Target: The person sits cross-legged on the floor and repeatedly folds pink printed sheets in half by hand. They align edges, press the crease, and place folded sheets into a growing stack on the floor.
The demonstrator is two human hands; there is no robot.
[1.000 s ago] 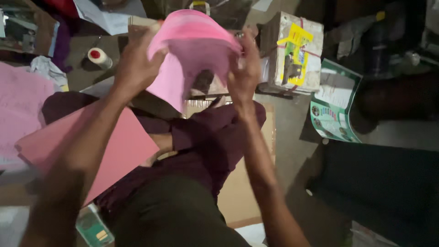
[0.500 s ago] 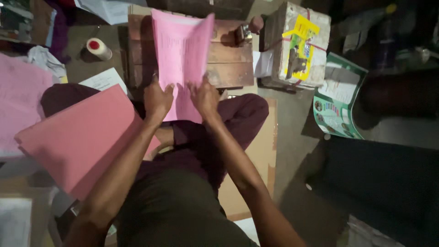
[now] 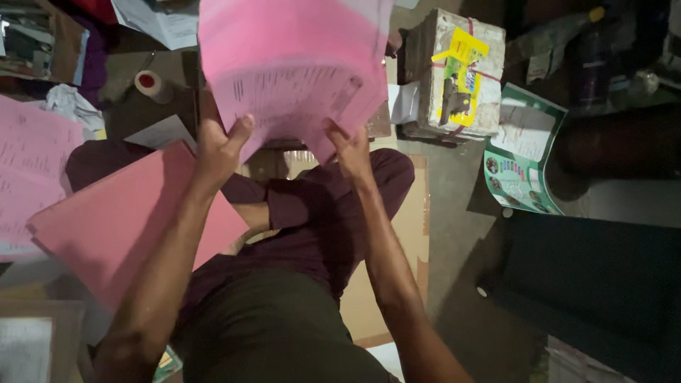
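Left hand: the left hand (image 3: 216, 145) is raised in front of the person, fingers (image 3: 240, 130) curled shut around the lower left edge of a stack of pink printed sheets (image 3: 294, 67); the thumb lies on the near face, the other fingers are hidden behind the paper.
Right hand: the right hand (image 3: 349, 150) pinches the lower right corner of the same stack, fingers closed on it, thumb on the near side.
Pink sheets: held up between both hands, bowed and tilted, rising above the fingers to the top of the view; rows of dark print show on the lower part.
Below the fingers: the person's crossed legs in dark purple trousers (image 3: 319, 206), with a sheet of cardboard (image 3: 397, 255) under them on the floor.
Left of the left hand: a plain pink folder (image 3: 120, 220) lies close under the forearm; further left, more pink printed paper (image 3: 28, 163); up and left, a roll of tape (image 3: 150, 84).
Right of the right hand: a tied-up carton with a yellow label (image 3: 457, 74), and beyond it a green leaflet (image 3: 525, 152) on the floor.
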